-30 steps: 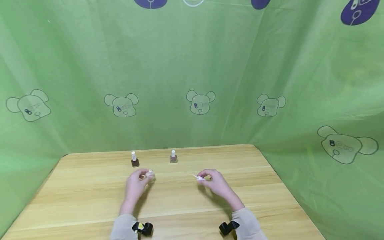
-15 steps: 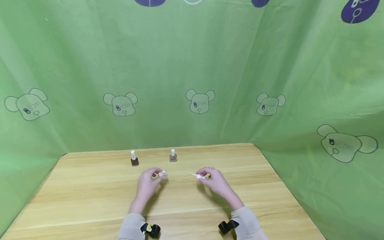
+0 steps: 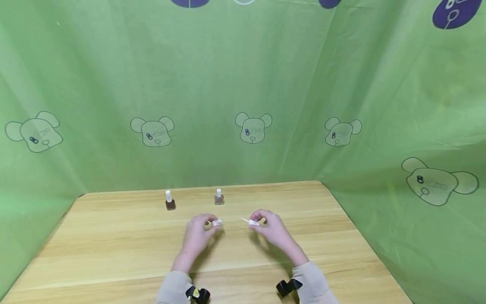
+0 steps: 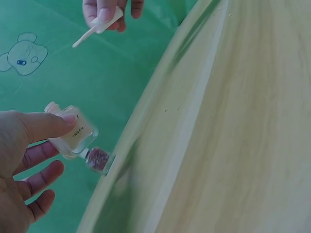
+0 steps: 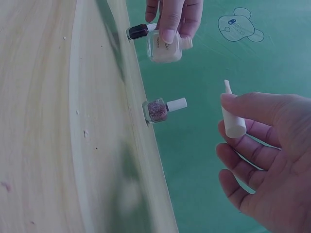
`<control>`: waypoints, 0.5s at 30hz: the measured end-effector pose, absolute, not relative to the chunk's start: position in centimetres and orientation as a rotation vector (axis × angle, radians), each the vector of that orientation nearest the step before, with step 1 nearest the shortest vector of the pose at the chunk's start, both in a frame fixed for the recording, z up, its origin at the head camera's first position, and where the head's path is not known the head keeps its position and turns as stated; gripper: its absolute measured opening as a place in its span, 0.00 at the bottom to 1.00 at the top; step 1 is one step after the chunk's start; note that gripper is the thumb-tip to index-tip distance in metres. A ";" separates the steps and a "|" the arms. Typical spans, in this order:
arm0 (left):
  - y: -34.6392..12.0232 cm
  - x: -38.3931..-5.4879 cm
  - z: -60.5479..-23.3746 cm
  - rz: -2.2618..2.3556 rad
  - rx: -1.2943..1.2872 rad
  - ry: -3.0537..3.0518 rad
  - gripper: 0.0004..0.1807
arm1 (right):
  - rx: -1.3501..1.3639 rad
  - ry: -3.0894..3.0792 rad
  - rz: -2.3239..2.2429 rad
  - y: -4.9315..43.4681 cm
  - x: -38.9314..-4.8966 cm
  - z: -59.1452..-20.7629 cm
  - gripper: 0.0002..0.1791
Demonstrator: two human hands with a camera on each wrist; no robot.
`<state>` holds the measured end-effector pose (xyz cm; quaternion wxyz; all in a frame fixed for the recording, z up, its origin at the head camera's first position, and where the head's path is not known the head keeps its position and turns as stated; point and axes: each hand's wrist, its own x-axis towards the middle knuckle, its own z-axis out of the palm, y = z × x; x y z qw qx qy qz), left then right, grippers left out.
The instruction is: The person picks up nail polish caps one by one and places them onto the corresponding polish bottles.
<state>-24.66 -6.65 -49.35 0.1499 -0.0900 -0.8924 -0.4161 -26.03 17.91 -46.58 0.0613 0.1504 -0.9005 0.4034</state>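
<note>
My left hand (image 3: 198,233) pinches a nail polish bottle (image 4: 75,131) of pale, whitish polish between thumb and fingers. The bottle's neck is bare and it tilts a little in the left wrist view. Across from it, my right hand (image 3: 274,230) pinches a white nail polish cap (image 5: 233,121) with its brush (image 4: 83,38) pointing left toward the bottle. A short gap separates brush tip and bottle neck. Both hands are over the wooden table (image 3: 125,253).
Farther back on the table stand a dark nail polish bottle (image 3: 170,204) at left and a glittery mauve nail polish bottle (image 3: 219,199) near the middle, both with white caps. A green curtain (image 3: 205,156) with bear prints closes off the back and sides.
My left hand has moved right with the pale bottle, closing in on the brush. The right hand with the cap stays almost where it was.
</note>
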 end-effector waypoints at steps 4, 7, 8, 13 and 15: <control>-6.1 -24.5 -49.2 -1.190 -0.287 -2.567 0.14 | 0.481 -2.708 1.202 17.9 -26.0 -46.6 0.09; -5.7 -24.4 -49.1 -1.168 -0.321 -2.567 0.13 | 0.514 -2.693 1.183 17.8 -25.9 -46.5 0.09; -5.6 -24.3 -49.2 -1.160 -0.329 -2.568 0.13 | 0.523 -2.691 1.179 17.7 -25.8 -46.4 0.09; -4.8 -24.1 -49.4 -1.099 -0.364 -2.581 0.13 | 0.535 -2.697 1.139 17.5 -25.5 -46.2 0.09; -4.6 -24.0 -49.4 -1.088 -0.377 -2.585 0.12 | 0.536 -2.698 1.146 17.5 -25.4 -46.1 0.09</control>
